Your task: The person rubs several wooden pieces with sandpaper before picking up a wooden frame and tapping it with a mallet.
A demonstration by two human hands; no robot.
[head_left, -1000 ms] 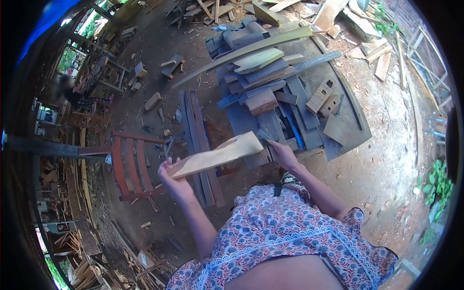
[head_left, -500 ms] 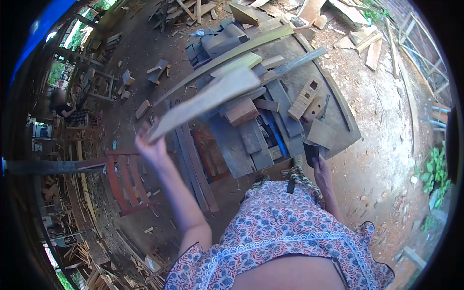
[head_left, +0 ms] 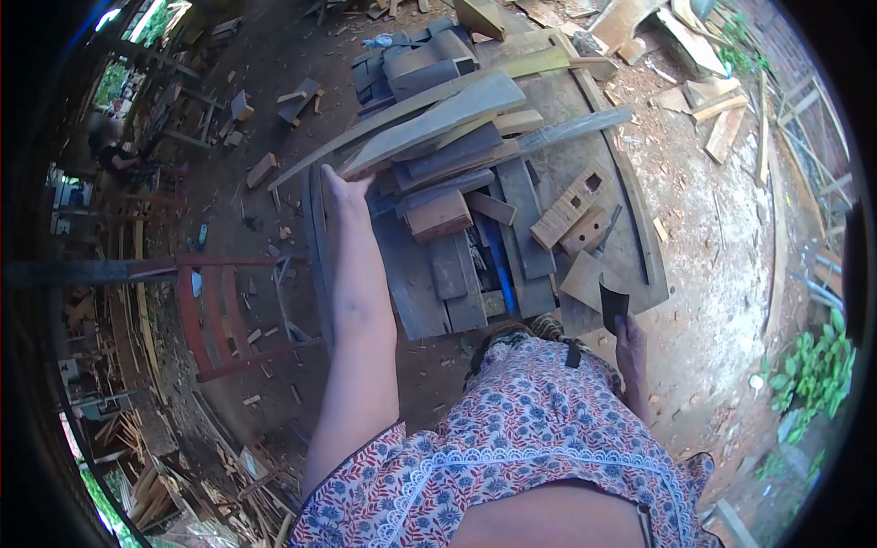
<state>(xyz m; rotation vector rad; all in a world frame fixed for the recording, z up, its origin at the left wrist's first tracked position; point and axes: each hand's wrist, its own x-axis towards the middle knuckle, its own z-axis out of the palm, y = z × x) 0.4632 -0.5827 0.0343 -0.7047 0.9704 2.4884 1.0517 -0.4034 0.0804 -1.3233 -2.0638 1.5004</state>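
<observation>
A long, curved wooden piece (head_left: 434, 121) lies over the stacked boards on the worktable (head_left: 630, 228). At its near-left end is my left hand (head_left: 347, 185), arm stretched out, thumb and fingers spread at the wood's tip. My right hand (head_left: 630, 336) is closed around a dark, thin, curved sheet (head_left: 615, 306) near the table's front right corner. Beside that sheet lies a flat wooden square (head_left: 583, 279). A block with square holes (head_left: 568, 210) rests farther back. A brown block (head_left: 439, 216) sits in front of the stacked boards.
A red wooden frame (head_left: 212, 320) stands at the left. Loose offcuts (head_left: 262, 171) lie on the ground. Another person (head_left: 114, 155) sits at the far left. Scrap boards (head_left: 722, 114) are piled at the back right, and a green plant (head_left: 808, 370) grows at the right.
The curved wooden piece has gone from raised in my left hand to lying on the stack. My left hand has moved forward and right, and its fingers have opened. My right hand still holds the dark sheet.
</observation>
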